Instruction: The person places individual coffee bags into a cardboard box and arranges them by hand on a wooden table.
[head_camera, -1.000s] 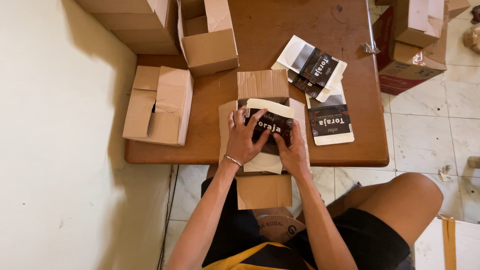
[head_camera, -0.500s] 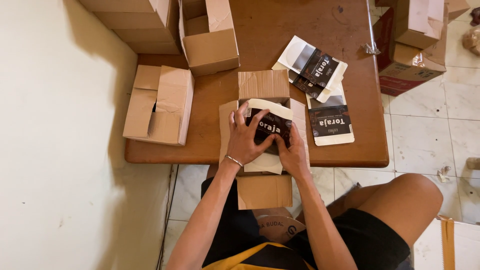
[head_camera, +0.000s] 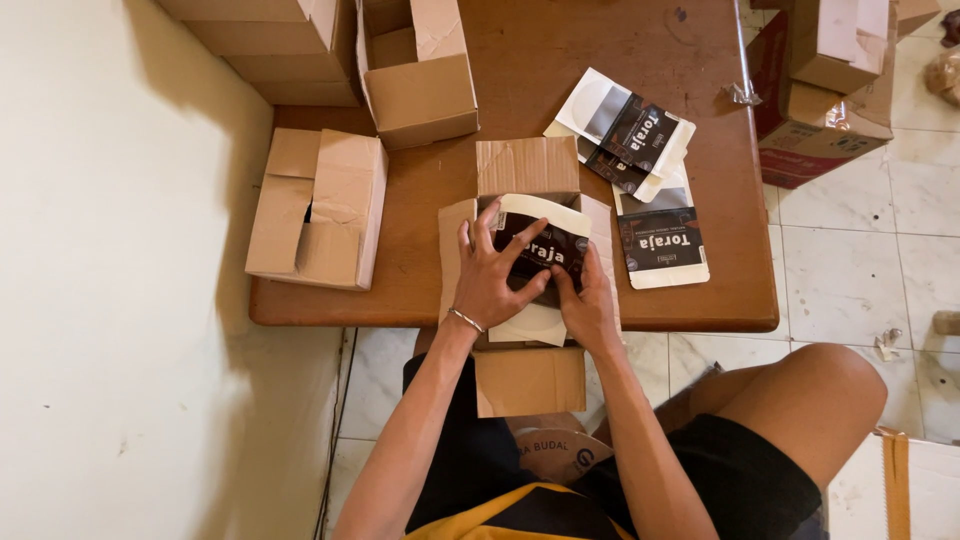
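An open brown cardboard box (head_camera: 525, 165) sits at the near edge of a wooden table (head_camera: 560, 40), its flaps spread out. Inside it lies a flat pouch (head_camera: 545, 245), white with a dark brown label. My left hand (head_camera: 492, 275) rests on the pouch's left side with fingers spread, a thin bracelet at the wrist. My right hand (head_camera: 588, 305) presses on the pouch's lower right part. Both hands push the pouch down into the box.
More flat white-and-brown pouches (head_camera: 630, 130) and one (head_camera: 663, 245) lie to the right on the table. Closed and open cardboard boxes (head_camera: 320, 205), (head_camera: 415, 85) stand at left and back. A red-brown carton (head_camera: 820, 110) sits on the tiled floor at right.
Hardly anything has shifted; both hands stay on the pouch in the box, with only small finger movements.
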